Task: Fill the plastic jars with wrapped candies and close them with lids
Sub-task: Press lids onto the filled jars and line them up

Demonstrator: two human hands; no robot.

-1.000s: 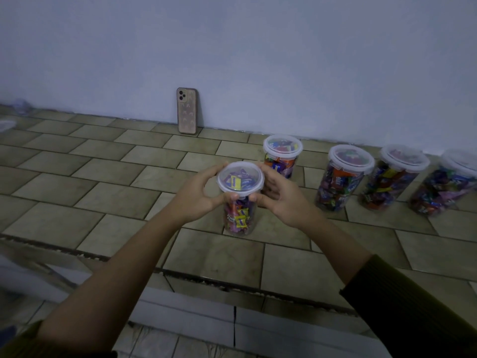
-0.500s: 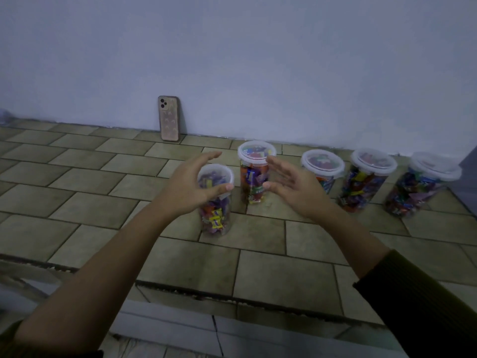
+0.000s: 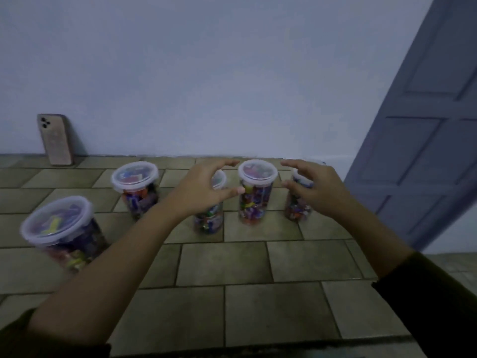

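Hands have let go since a second ago, when both were wrapped round one jar pressing its lid. That jar (image 3: 64,232) now sits on the floor at the near left, lidded and a bit blurry. The view has swung right too, so the door (image 3: 423,140) is in shot now and the phone (image 3: 54,139) has slid over to the far left, leaning on the wall (image 3: 206,73) as before.

Only the head view to go on. The left hand (image 3: 204,188) is open with fingers curved, holding nothing, hovering in front of the third jar (image 3: 209,215) and hiding most of its top. The right hand (image 3: 316,188) is the same, spread and empty, partly covering the last jar (image 3: 296,205) on the right. Between the two hands stands the fourth jar (image 3: 255,192), lid on; the left thumb looks right at its side, but I can't tell if it's touching. One more lidded jar (image 3: 136,189) stands further left.

All five are clear plastic and packed with colourful wrapped candies, the four back ones in a loose row near the wall.

Floor (image 3: 245,264) is brownish rectangular tile, wall is plain pale, lighting's dim. Dark sleeves (image 3: 438,301) show at both lower corners.
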